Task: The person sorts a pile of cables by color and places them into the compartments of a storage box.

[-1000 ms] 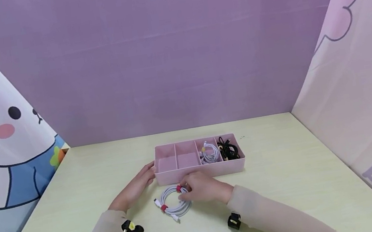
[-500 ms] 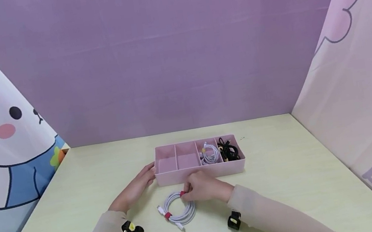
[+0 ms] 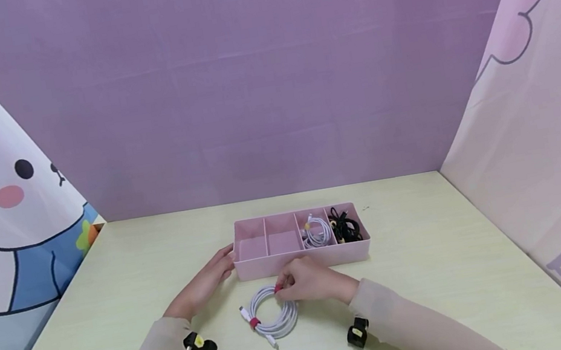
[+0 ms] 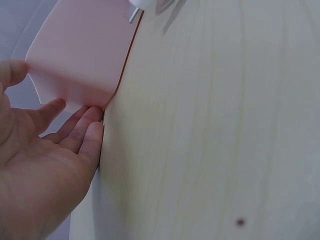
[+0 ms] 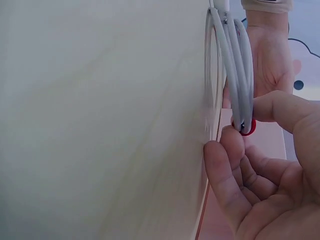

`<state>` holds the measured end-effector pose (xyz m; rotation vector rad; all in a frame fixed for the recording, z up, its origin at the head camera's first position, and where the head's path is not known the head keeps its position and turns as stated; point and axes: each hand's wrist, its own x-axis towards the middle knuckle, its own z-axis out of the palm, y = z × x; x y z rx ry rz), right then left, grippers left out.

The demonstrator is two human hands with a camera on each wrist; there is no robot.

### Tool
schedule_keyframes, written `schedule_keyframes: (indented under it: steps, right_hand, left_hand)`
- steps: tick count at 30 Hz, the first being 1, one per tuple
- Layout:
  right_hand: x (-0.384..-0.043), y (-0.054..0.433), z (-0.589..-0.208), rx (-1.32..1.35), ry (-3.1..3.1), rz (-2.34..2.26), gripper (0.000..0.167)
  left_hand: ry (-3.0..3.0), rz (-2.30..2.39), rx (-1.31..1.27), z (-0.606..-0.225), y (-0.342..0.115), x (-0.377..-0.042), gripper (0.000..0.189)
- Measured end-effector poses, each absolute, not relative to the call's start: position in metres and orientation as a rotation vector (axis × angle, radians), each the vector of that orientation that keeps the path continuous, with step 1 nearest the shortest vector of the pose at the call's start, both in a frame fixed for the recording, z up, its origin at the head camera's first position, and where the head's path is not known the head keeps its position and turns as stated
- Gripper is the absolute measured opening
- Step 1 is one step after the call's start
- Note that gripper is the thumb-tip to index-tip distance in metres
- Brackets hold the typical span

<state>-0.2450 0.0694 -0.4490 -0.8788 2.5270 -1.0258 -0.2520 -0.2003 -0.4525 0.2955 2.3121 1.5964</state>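
Note:
A coiled white charging cable [image 3: 283,322] with two red ties lies in front of the pink divided box [image 3: 302,262]. My right hand [image 3: 311,281] pinches the coil at its far red tie between thumb and fingers. In the right wrist view the red tie [image 5: 250,127] sits right at the fingertips, and the coil stands out from them. At the box's left end, my left hand [image 3: 208,281] rests its outstretched fingers against the wall. The left wrist view has that hand's fingers [image 4: 90,142] touching the pink end wall, loosely bent.
Another white cable coil [image 3: 318,231] sits in the box's third compartment from the left. Bundled black cables [image 3: 345,227] fill the rightmost one. Behind the pale wooden table [image 3: 439,272] hangs a purple backdrop [image 3: 254,81], with printed cloths at both sides.
The cable coil has shifted slightly toward me and to the right. My right thumb has moved up the coil to the far red tie. The left hand and box stay put.

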Motion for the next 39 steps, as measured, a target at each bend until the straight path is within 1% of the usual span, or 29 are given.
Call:
schedule_keyframes:
  steps: [8, 16, 24, 32, 39]
  right_hand:
    - [-0.243, 0.073, -0.447, -0.906, 2.458, -1.11, 0.008]
    - [-0.243, 0.081, -0.443, -0.939, 2.444, -1.151, 0.016]
    - [-0.242, 0.087, -0.439, -0.935, 2.435, -1.222, 0.015]
    - [-0.241, 0.092, -0.437, -0.947, 2.444, -1.25, 0.014]
    - [-0.239, 0.096, -0.433, -0.932, 2.44, -1.26, 0.016]
  left_hand:
    - [2.301, 1.603, 0.305, -0.453, -0.2, -0.252, 0.06]
    - [2.307, 1.594, 0.271, -0.454, -0.201, -0.253, 0.071]
    - [2.305, 1.6, 0.276, -0.455, -0.201, -0.253, 0.061]
    - [2.303, 1.602, 0.301, -0.455, -0.202, -0.253, 0.065]
    - [2.301, 1.591, 0.294, -0.455, -0.202, -0.253, 0.062]
